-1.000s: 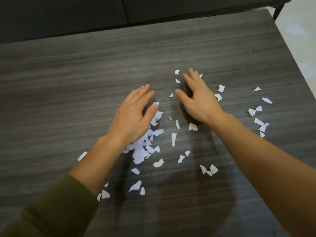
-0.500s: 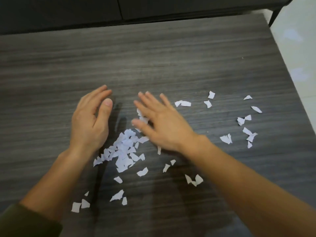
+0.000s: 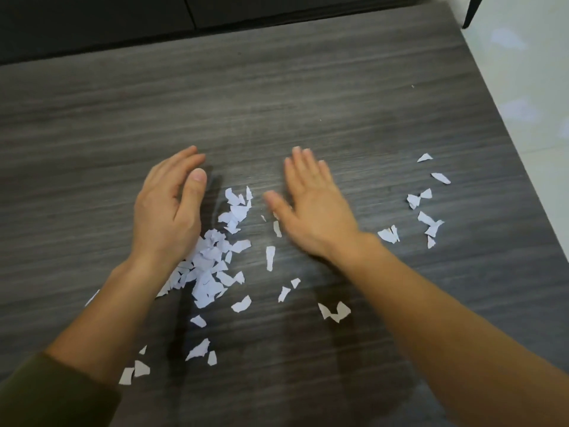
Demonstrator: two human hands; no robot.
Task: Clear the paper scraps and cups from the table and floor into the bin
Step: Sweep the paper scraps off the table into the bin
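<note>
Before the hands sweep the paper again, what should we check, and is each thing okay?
1. Hands free to sweep: left hand and right hand are open and hold nothing: ok.
2. Scraps all in one heap: the main pile lies beside the left hand, but a loose group lies far to the right: not ok.
3. Near scraps gathered: a few near scraps lie apart by the left sleeve: not ok.
4. Bin close by: no bin is in view: cannot tell.
5. Cups cleared: no cups are in view: cannot tell.
</note>
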